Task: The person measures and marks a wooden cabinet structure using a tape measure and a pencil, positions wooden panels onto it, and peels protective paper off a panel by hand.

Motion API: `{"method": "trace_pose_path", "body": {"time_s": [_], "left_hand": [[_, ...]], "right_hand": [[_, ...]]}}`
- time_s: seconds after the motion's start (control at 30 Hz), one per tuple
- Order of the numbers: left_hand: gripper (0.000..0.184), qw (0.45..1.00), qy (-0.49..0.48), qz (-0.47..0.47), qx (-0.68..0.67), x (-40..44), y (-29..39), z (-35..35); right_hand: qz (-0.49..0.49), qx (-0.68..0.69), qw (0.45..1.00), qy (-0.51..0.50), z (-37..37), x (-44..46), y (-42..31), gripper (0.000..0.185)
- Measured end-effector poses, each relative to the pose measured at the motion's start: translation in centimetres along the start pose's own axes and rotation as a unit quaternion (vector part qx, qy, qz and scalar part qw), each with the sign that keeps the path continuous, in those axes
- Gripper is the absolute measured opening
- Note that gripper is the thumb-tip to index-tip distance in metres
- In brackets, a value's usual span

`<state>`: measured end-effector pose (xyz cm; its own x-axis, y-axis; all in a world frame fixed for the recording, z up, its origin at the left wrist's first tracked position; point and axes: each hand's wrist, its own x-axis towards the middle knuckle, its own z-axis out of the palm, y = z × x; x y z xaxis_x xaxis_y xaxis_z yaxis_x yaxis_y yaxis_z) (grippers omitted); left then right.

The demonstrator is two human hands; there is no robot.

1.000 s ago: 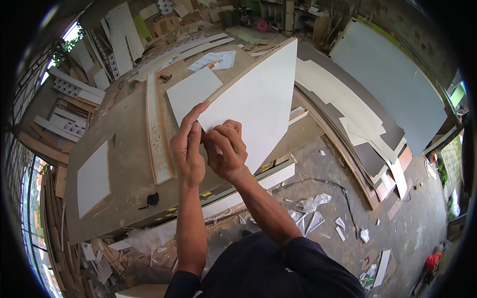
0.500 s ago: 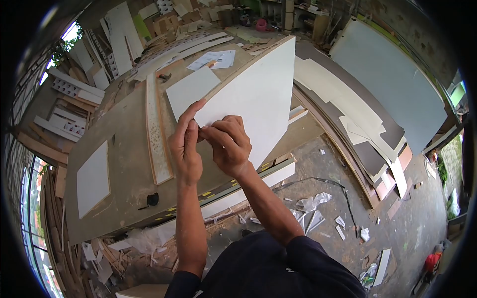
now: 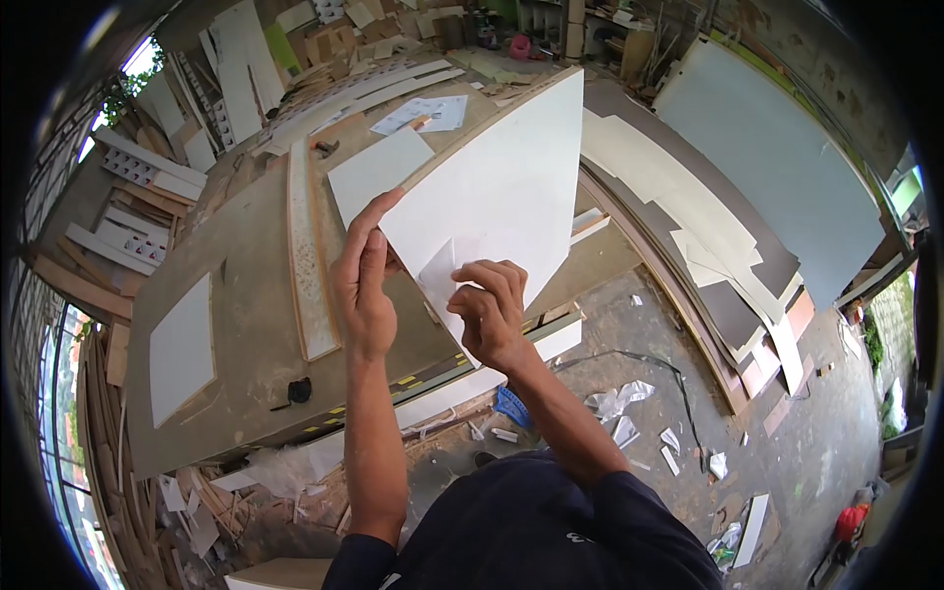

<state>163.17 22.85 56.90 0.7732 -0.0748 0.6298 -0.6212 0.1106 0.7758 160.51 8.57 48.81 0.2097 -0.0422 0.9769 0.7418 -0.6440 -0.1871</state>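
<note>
A large white board (image 3: 501, 167) stands tilted on edge in front of me, one corner pointing up. Its left edge rests in my left hand (image 3: 367, 290), the forefinger stretched along the narrow side and some fingers hidden behind. My right hand (image 3: 492, 310) is in front of the lower part of the board's face, fingers curled in a pinch. Between its fingertips runs a thin, see-through film (image 3: 440, 267), folded back from the board's lower left corner. The rest of the film cannot be told apart from the white face.
Under the board is a workbench (image 3: 251, 295) bearing a long white-and-brown strip (image 3: 305, 256), a black tape measure (image 3: 299, 391), a smaller white panel (image 3: 184, 349) and paper sheets (image 3: 423, 113). Stacked sheets (image 3: 678, 197) stand to the right. Scraps and plastic (image 3: 619, 398) litter the floor.
My right hand has moved right and down, away from my left hand, drawing the film's corner off the board. A blue item has come into view below the board.
</note>
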Motion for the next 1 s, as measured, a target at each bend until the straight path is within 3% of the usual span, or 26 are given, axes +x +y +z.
{"method": "trace_pose_path", "body": {"time_s": [0.07, 0.17, 0.23, 0.3, 0.47, 0.53, 0.7, 0.8, 1.0], "left_hand": [[0.037, 1.000, -0.001, -0.012, -0.013, -0.1, 0.1, -0.3], [0.038, 0.996, -0.025, -0.021, 0.086, -0.2, 0.5, -0.5], [0.040, 0.997, -0.007, 0.014, 0.070, -0.1, 0.3, 0.0], [0.041, 0.998, 0.002, 0.019, 0.060, 0.1, 0.0, 0.2], [0.042, 0.998, 0.009, 0.014, 0.063, 0.3, -0.4, -0.2], [0.041, 0.998, 0.010, 0.021, 0.057, 0.4, -0.5, -0.2], [0.041, 0.998, 0.009, 0.034, 0.053, 0.6, -0.9, -0.5], [0.041, 0.997, 0.011, 0.037, 0.061, 0.6, -0.8, -0.5], [0.042, 0.997, 0.013, 0.042, 0.062, 0.7, -0.7, -0.4]], "right_hand": [[0.026, 0.036, 0.999, 0.004, -0.8, -0.2, 0.1, 0.020], [0.036, 0.121, 0.992, -0.022, -1.2, 0.0, 0.6, 0.016], [0.048, 0.141, 0.989, -0.026, -0.7, -0.7, 0.9, 0.014], [0.134, 0.191, 0.972, -0.009, 0.2, -2.6, 1.8, 0.011], [0.224, 0.201, 0.954, 0.004, 0.4, -5.8, 2.1, 0.006], [0.351, 0.211, 0.912, -0.003, 0.0, -6.7, 1.5, 0.006], [0.368, 0.120, 0.922, -0.009, -2.5, -10.6, 1.8, 0.009], [0.411, 0.035, 0.908, -0.071, -5.1, -14.3, 1.8, 0.012], [0.528, -0.043, 0.814, -0.238, -10.2, -23.0, 1.2, 0.023]]}}
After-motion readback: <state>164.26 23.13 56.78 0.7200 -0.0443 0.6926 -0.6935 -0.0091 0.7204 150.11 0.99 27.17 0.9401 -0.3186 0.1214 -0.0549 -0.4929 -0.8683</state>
